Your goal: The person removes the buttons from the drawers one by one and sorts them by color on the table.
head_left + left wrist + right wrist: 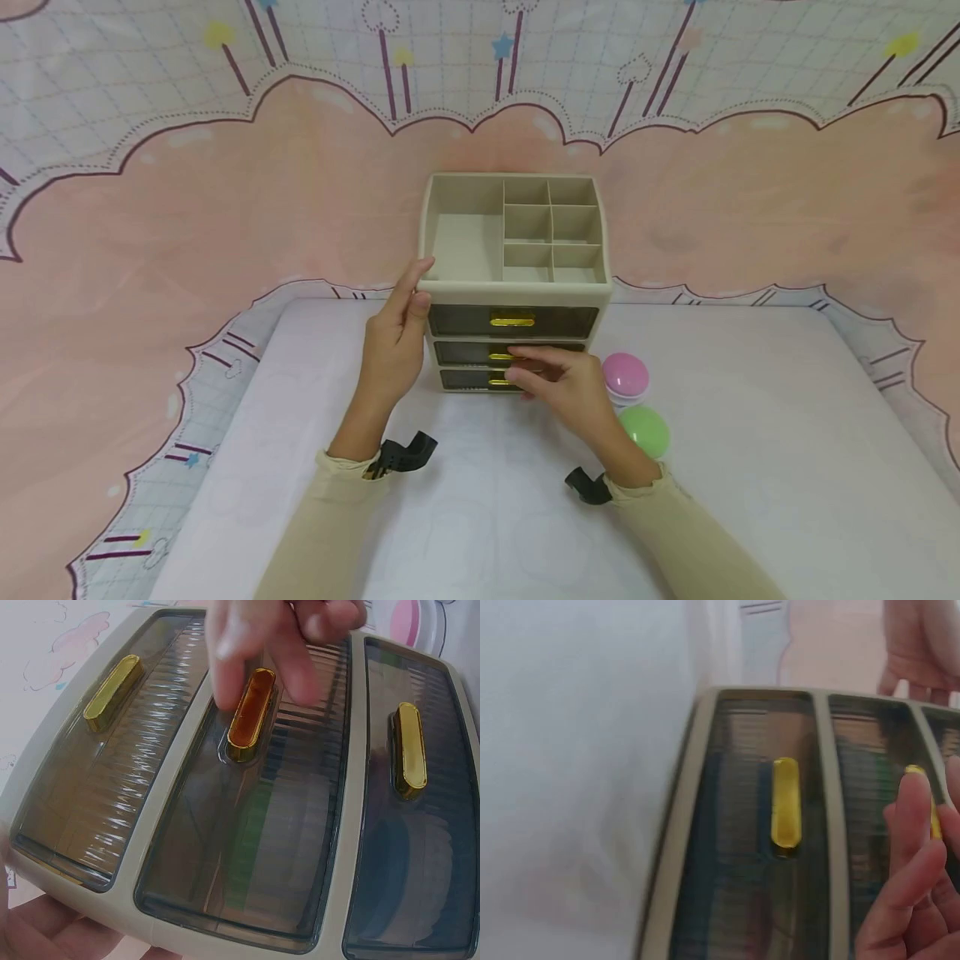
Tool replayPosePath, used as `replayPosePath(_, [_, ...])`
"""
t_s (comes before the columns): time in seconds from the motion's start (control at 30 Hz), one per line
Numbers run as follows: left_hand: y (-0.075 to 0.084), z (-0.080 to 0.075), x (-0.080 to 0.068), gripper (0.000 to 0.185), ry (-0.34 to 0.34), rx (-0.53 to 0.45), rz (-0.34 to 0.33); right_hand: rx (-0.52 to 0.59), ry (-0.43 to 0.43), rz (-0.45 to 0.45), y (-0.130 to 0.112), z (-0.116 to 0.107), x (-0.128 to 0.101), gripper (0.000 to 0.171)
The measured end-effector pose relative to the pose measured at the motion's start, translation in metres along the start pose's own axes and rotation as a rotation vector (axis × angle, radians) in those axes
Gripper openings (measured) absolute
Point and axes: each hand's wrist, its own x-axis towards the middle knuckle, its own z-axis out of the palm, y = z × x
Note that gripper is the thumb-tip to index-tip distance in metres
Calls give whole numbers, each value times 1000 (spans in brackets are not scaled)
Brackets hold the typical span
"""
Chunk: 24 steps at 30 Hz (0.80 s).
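Note:
A beige desktop drawer organizer (517, 289) stands upright, with three dark see-through drawers and gold handles. My left hand (395, 337) grips its left side, index finger up at the top rim and thumb by the front edge. Over the front, my right hand (566, 383) has thumb and index finger spread about the middle drawer's handle (251, 712). In the left wrist view those fingers straddle the handle's end, with a gap on one side. The top drawer (465, 321) and bottom drawer (462, 380) look closed. Green and pale shapes show through the middle drawer's front (255, 847).
Right of the organizer sit a pink-topped round item (626, 374) and a green round item (647, 432), partly behind the right wrist. All stand on a white-covered table (480, 517). A patterned pink curtain (712, 208) hangs behind. The organizer's top has several compartments (527, 223).

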Motion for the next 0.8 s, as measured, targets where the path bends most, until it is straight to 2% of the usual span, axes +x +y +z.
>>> replayPosePath(0.23, [0, -1, -1, 47, 1, -3, 0, 27, 125, -5, 6, 15, 4, 28])
replayPosePath(0.5, [0, -1, 0, 51, -12, -17, -2, -67, 291, 1, 5, 29, 6, 17])
replayPosePath(0.63, [0, -1, 0, 50, -18, -19, -4, -94, 321, -7, 5, 31, 6, 14])
replayPosePath(0.8, [0, -2, -1, 48, -12, -7, 0, -99, 316, 9, 3, 33, 1, 12])
